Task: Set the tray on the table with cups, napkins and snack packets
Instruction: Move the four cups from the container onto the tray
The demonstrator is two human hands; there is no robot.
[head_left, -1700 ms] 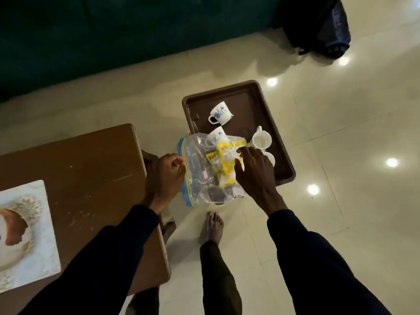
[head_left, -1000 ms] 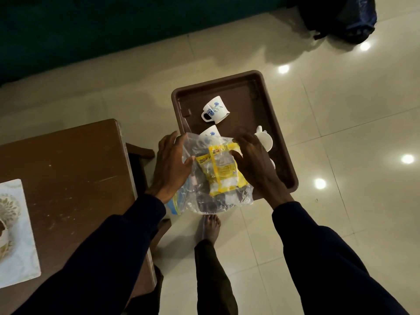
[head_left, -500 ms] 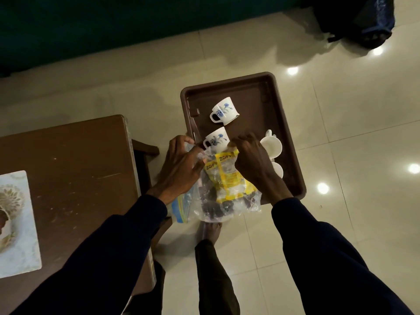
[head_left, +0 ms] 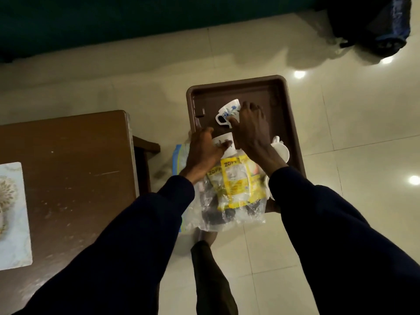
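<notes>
A brown tray [head_left: 254, 89] sits on the tiled floor to the right of the wooden table [head_left: 68, 160]. Two white cups with blue flowers lie on their sides in it. My right hand [head_left: 252, 130] closes its thumb and fingers on the far flowered cup [head_left: 228, 111]. My left hand [head_left: 203, 148] wraps around the near flowered cup [head_left: 221, 140]. A clear zip bag [head_left: 236, 187] holding yellow snack packets lies loose over the tray's near end, under my wrists. Two plain white cups [head_left: 283, 151] stand at the tray's right side, partly hidden by my right arm.
A pale patterned placemat [head_left: 13, 212] lies on the table's left part. A dark bag [head_left: 375, 26] rests on the floor at top right, and dark green furniture [head_left: 113, 19] runs along the top. My foot [head_left: 208, 235] is just below the zip bag.
Both hands have let go of the zip bag, which now lies on the tray's near end. They moved forward onto the two flowered cups.
</notes>
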